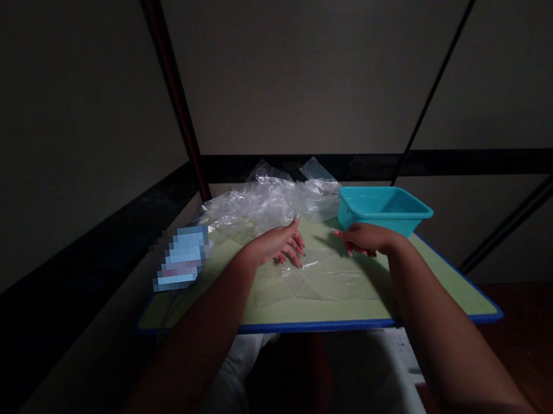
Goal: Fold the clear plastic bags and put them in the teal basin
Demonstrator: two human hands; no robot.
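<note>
My left hand [281, 243] hovers over the middle of the small table, thumb raised and fingers apart, with nothing in it. Below its fingertips a clear plastic bag [311, 286] lies flat on the tabletop; whether the fingers touch it I cannot tell. To the right, my right hand [362, 238] is held palm down, one finger stretched out to the left and the others loosely bent, with no object visible in it. Just behind that hand stands a turquoise plastic basin [384, 204]. A crumpled heap of clear plastic bags [269, 194] covers the back of the table.
The green tabletop [441, 274] has a blue edge and sits over my lap. At its left lies a pixelated phone-like screen [182, 259] with a cable. Panelled walls [314, 61] meet in the corner behind the table. The room is dim.
</note>
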